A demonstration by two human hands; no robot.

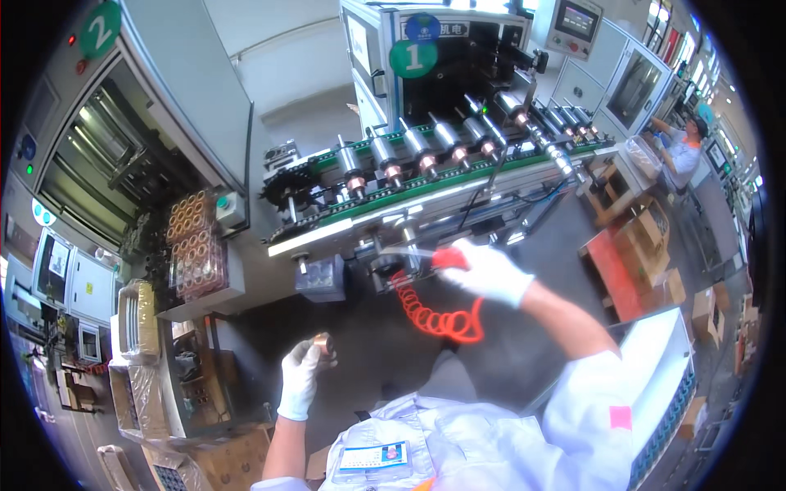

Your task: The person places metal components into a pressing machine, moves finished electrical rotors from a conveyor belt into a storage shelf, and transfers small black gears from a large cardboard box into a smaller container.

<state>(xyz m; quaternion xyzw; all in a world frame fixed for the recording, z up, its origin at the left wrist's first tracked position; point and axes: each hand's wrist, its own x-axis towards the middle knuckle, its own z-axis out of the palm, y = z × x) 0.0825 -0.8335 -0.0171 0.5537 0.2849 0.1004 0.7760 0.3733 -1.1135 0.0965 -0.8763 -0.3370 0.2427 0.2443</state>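
Observation:
My left hand (300, 380), in a white glove, is closed around a small copper-coloured ring (322, 341) low at the centre left. In my white-gloved right hand (494, 274) is a red air blow gun (449, 259). Its thin nozzle points left, along the front edge of the conveyor. A red coiled hose (442, 322) hangs in loops below that hand. Beyond, metal rotors with shafts and copper-coloured ends (382, 155) lie in a slanted row on the conveyor (360, 214). Fingers of the right hand partly hide the gun's handle.
At the left, a tray of copper-coloured rings (196, 266) stands beside a machine. A grey plastic bin (320, 280) hangs under the conveyor. Cartons (643, 245) and a red board (612, 274) lie at the right. Another person (681, 151) sits at the far right.

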